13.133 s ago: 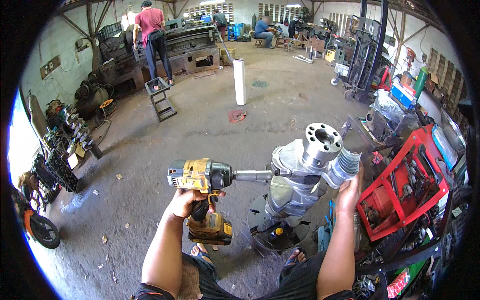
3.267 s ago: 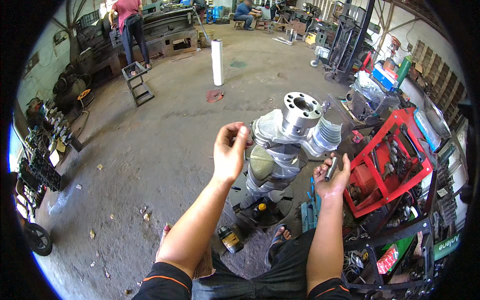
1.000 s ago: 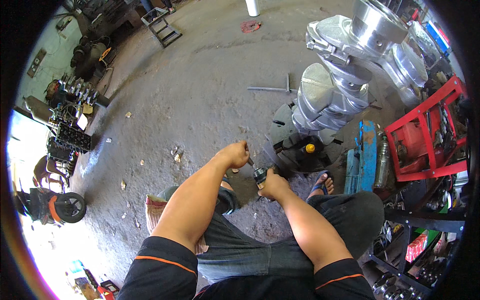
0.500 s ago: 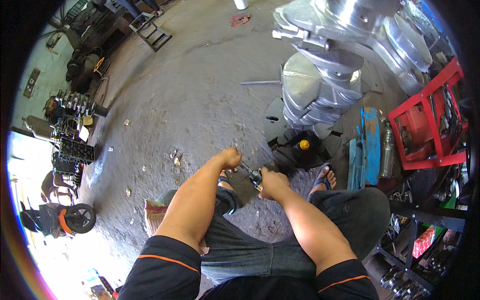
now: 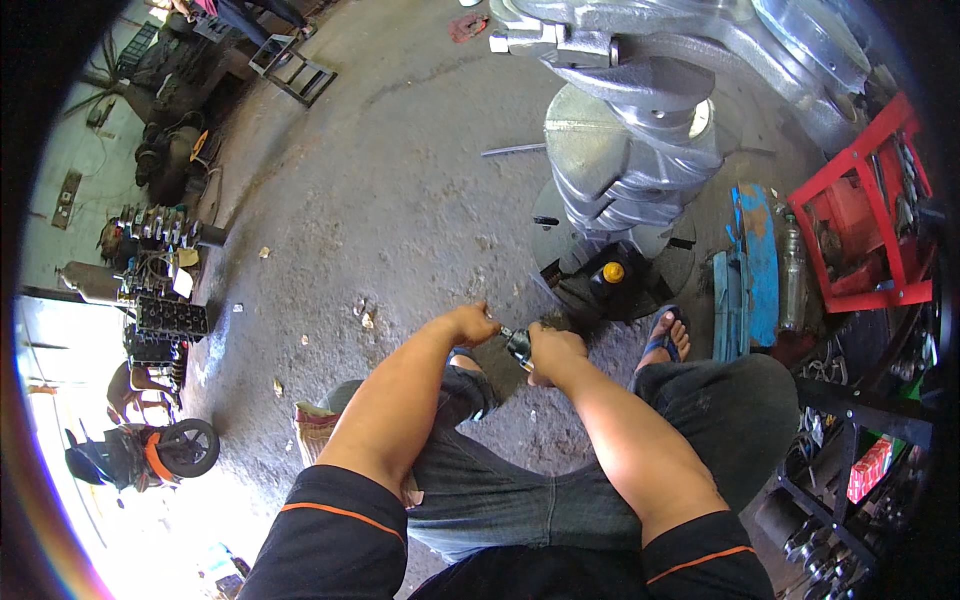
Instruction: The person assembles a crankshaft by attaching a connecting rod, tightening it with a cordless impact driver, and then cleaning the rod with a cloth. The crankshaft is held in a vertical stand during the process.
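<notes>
Over the floor between my knees, my right hand (image 5: 556, 353) is closed around a small black-and-silver tool (image 5: 518, 345), whose exact kind I cannot make out. Its thin metal shaft points up and left toward my left hand (image 5: 473, 325). That hand is closed at the shaft's end; what the fingers pinch there is hidden. Just ahead and to the right stands a large upright metal crankshaft (image 5: 628, 170). A dark round base (image 5: 548, 237) lies under it. At its foot sits a black container with a yellow cap (image 5: 613, 272).
Blue metal pieces (image 5: 758, 265), a clear bottle (image 5: 791, 270) and a red frame (image 5: 860, 225) stand to the right, beside a cluttered black rack (image 5: 860, 410). Engine parts (image 5: 170, 318) and a motorbike (image 5: 140, 452) are at the left. A person's legs (image 5: 262, 22) show beyond a metal stand (image 5: 292, 70).
My left hand has come in along the shaft, closer to my right hand, so less of the shaft shows. The whole view has shifted slightly.
</notes>
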`<state>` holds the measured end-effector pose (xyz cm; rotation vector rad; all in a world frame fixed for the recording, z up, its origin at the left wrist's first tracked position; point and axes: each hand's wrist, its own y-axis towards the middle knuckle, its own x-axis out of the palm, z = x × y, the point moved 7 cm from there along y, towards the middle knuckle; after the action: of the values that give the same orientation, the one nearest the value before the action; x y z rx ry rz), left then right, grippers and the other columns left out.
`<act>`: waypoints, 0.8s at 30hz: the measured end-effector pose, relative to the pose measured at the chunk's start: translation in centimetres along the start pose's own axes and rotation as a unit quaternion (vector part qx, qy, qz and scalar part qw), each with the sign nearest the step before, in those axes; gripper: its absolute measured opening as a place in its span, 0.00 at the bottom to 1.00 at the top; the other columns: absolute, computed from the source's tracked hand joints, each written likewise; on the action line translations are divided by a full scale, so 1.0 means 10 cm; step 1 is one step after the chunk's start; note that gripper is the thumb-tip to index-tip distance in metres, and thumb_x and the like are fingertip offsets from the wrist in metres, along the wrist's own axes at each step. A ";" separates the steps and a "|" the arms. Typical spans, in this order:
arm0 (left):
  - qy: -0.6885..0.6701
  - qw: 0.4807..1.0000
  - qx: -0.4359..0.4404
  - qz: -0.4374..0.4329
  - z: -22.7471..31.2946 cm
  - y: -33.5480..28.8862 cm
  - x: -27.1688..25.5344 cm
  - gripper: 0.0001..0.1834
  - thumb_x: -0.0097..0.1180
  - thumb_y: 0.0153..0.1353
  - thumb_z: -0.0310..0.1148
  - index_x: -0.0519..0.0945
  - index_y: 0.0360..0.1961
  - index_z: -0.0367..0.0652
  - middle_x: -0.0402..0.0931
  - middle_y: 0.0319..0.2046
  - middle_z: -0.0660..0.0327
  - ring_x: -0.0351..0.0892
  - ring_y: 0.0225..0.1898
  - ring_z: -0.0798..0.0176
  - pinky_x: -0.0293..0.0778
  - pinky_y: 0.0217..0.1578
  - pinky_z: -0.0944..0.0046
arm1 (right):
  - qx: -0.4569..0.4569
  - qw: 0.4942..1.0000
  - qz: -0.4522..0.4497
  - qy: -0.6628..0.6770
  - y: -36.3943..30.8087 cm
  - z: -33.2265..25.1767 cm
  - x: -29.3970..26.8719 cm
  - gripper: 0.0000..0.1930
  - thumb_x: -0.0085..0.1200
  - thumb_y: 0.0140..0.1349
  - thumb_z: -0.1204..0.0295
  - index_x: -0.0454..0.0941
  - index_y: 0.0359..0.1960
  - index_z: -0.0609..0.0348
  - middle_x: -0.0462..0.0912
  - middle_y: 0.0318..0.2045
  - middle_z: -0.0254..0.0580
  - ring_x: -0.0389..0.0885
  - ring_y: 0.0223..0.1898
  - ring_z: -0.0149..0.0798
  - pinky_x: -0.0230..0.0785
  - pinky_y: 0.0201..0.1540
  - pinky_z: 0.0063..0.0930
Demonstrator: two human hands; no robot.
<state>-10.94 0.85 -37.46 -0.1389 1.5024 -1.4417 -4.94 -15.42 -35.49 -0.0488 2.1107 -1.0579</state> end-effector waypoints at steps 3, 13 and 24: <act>0.125 0.991 0.035 -0.040 0.03 -0.06 0.06 0.26 0.53 0.61 0.39 0.73 0.60 0.44 0.79 0.52 0.44 0.77 0.58 0.44 0.75 0.54 0.51 | 0.005 1.000 0.003 -0.004 -0.01 0.01 -0.01 0.35 0.74 0.46 0.60 0.69 0.54 0.56 0.82 0.51 0.49 0.82 0.53 0.49 0.75 0.54 0.42; 0.206 0.978 -0.008 0.001 0.26 -0.30 -0.15 0.24 0.62 0.61 0.49 0.78 0.55 0.53 0.80 0.52 0.52 0.79 0.56 0.50 0.76 0.54 0.49 | -0.007 1.000 0.012 -0.014 0.00 -0.03 -0.03 0.35 0.74 0.46 0.59 0.69 0.53 0.57 0.82 0.51 0.48 0.82 0.53 0.49 0.76 0.53 0.42; 0.212 0.977 -0.014 -0.022 0.03 0.05 -0.10 0.23 0.64 0.58 0.42 0.78 0.55 0.49 0.81 0.53 0.54 0.80 0.55 0.48 0.77 0.52 0.47 | -0.004 1.000 0.012 -0.003 -0.01 -0.03 -0.05 0.35 0.75 0.46 0.59 0.69 0.53 0.57 0.82 0.50 0.48 0.82 0.53 0.49 0.75 0.53 0.42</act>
<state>-9.96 1.45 -37.28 0.1281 1.8730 -1.5503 -4.80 -15.10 -34.95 -0.0305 2.1046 -1.0344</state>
